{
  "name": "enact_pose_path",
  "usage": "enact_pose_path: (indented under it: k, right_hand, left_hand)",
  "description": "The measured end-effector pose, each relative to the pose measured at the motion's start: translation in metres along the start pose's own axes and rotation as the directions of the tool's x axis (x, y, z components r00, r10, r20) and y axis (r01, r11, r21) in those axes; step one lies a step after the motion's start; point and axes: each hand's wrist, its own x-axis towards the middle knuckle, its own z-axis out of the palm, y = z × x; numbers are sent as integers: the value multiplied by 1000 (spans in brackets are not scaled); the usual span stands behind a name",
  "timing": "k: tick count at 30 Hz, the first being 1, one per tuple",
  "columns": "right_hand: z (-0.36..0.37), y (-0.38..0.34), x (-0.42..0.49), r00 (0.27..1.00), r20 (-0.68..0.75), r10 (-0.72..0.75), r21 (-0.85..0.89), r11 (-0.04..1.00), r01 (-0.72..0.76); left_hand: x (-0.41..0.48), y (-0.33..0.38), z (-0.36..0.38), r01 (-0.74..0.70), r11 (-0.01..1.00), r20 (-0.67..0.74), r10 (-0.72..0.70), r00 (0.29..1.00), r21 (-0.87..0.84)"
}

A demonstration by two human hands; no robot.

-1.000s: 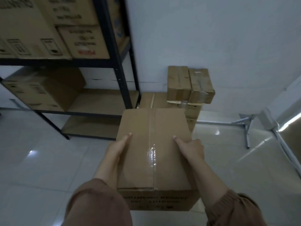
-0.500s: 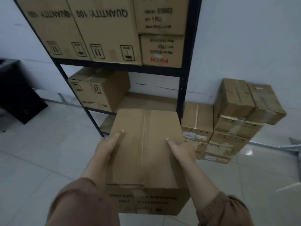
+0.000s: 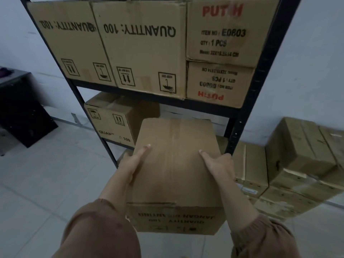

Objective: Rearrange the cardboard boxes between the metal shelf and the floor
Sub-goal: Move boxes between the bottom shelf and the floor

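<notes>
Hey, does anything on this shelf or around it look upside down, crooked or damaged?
Yes. On the upper shelf, the two big QUANTITY: 100 boxes sit upside down, as does the lower PUTIH box under an upright one. On the floor to the right, the top box of the stack sits tilted.

Dim room: pale bluish wall (image 3: pixel 316 62), glossy light-grey tiled floor (image 3: pixel 46 183), black cabinet (image 3: pixel 20 112) at left.

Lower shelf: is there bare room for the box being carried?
Yes: the gap right of the lone box, up to the right shelf post. The carried box, held by left hand and right hand, faces it. Upper shelf boxes fill their level; floor stack crowds the right.
</notes>
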Motion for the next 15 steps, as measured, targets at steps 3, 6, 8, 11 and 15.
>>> enact_pose_path:
  k: [3, 6, 8, 11, 15]
  right_hand:
    - [10, -29, 21, 1000, -3, -23, 1, 1000, 23]
    - [23, -45, 39, 999, -29, -29, 4, 1000, 29]
    - [34, -49, 52, 998, -51, -32, 5, 999, 33]
    - [50, -57, 75, 999, -54, 0, 19, 1000, 1]
    - [79, -71, 101, 999, 33, 23, 8, 1000, -23]
  left_hand:
    - [32, 22, 2, -46, 998, 22, 47, 999, -46]
    - [62, 36, 2, -72, 995, 49, 75, 996, -70]
    - [84, 43, 4, -80, 997, 80, 81, 993, -19]
    - [122, 53, 7, -89, 994, 143, 79, 987, 69]
    - [177, 63, 8, -66, 987, 203, 35, 978, 145]
